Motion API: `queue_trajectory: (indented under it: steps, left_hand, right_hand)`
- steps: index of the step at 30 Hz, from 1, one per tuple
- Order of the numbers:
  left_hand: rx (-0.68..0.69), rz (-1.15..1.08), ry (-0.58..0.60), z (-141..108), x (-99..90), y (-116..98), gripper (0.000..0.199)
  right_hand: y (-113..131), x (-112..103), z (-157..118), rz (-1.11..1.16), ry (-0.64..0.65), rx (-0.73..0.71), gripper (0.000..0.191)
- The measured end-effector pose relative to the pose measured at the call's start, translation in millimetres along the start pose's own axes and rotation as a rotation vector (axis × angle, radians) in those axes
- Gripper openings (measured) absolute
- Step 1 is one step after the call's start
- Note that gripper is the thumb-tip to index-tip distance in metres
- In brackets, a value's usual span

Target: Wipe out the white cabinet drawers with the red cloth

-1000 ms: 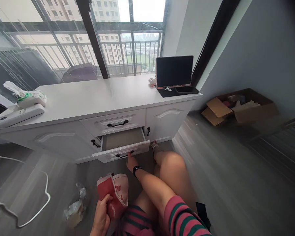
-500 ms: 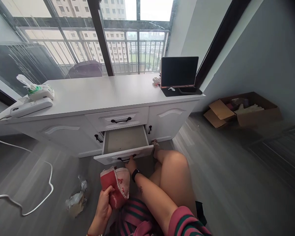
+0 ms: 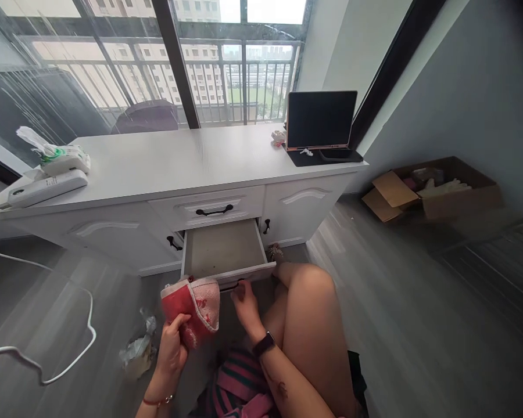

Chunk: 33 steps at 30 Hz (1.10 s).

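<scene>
A folded red and pale pink cloth (image 3: pixel 190 310) is in my left hand (image 3: pixel 172 342), whose thumb lies across its red side. The cloth hides the left part of the front of the pulled-out drawer (image 3: pixel 226 249). That lower drawer's inside is pale grey and bare apart from tiny specks. At the right end of its black handle (image 3: pixel 230 287) are the curled fingers of my right hand (image 3: pixel 247 302); a dark watch is on that wrist. Above it the upper drawer (image 3: pixel 248 204) is closed.
The white cabinet (image 3: pixel 157 159) carries a tissue pack (image 3: pixel 65 159), a power strip (image 3: pixel 47 188) and a dark-screened tablet (image 3: pixel 321 121). A cardboard box (image 3: pixel 462 203) stands on the right floor. A white cable (image 3: pixel 89 325) and crumpled plastic (image 3: pixel 139 351) lie at left.
The cloth in my left hand has moved up and left, now overlapping the drawer front. My right hand has turned and shifted slightly right, still at the handle. The view has tilted a little.
</scene>
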<state>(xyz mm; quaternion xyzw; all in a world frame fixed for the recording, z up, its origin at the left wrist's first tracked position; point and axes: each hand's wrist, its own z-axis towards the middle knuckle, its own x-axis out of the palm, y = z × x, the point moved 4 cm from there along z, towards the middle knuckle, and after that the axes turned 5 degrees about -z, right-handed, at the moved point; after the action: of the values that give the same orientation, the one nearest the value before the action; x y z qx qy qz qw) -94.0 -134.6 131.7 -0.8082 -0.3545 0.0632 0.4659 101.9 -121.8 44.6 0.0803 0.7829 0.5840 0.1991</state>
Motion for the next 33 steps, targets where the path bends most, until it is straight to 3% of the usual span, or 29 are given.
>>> queue_trajectory:
  steps: [5,9,12,16,19,22,27,29,33]
  left_hand:
    - [-0.068,-0.074,0.091,3.5,33.6,-13.4,0.021]
    - [-0.012,-0.014,0.224,7.2,72.2,-25.1,0.030]
    - [0.052,0.076,0.283,23.2,100.0,-31.2,0.041]
    - [0.240,0.390,0.420,69.0,139.0,-35.2,0.045]
    - [0.501,0.850,0.514,106.2,170.7,-29.4,0.025]
    - [0.680,1.290,0.664,130.0,201.8,-4.3,0.020]
    - [0.688,1.592,0.917,142.8,234.5,58.4,0.045]
    - [0.623,1.693,1.114,142.1,238.8,85.0,0.049]
    - [0.435,1.778,1.620,137.7,230.9,127.0,0.046]
  right_hand:
    - [9.2,-12.1,12.6,-0.004,-0.027,-0.049,0.052]
    - [5.2,1.3,15.9,-0.091,0.092,0.000,0.065]
    - [2.2,10.8,17.9,-0.127,0.164,0.021,0.069]
    - [5.1,17.4,24.4,-0.134,0.154,-0.005,0.063]
    - [7.9,22.3,26.3,-0.105,0.127,-0.020,0.054]
    - [6.8,27.6,24.2,-0.059,0.135,0.013,0.055]
    - [2.8,33.2,19.9,0.009,0.164,0.074,0.056]
    - [0.9,34.7,19.4,0.018,0.161,0.100,0.057]
    - [-3.0,38.1,18.9,0.024,0.154,0.099,0.060]
